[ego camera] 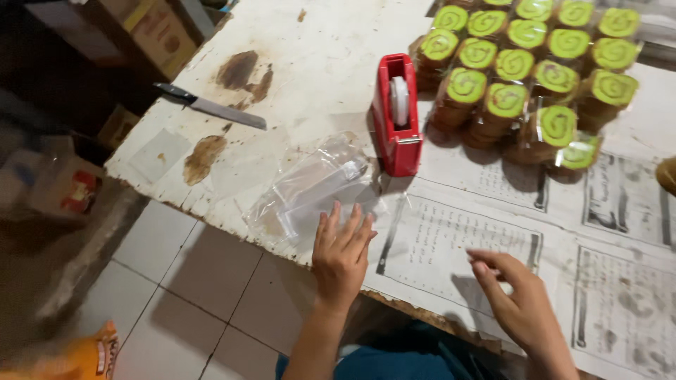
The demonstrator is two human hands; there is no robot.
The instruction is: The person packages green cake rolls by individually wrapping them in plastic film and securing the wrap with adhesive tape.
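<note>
Crinkly clear plastic bags under flat left hand

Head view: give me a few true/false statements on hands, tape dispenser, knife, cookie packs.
1. The left hand lies flat on the clear bags. True.
2. The tape dispenser is blue. False: it is red.
3. The knife is in the right hand. False: it lies on the table, away from both hands.
4. The cookie packs have green-swirl tops. True.
5. The right hand hovers over newspaper. True.
</note>
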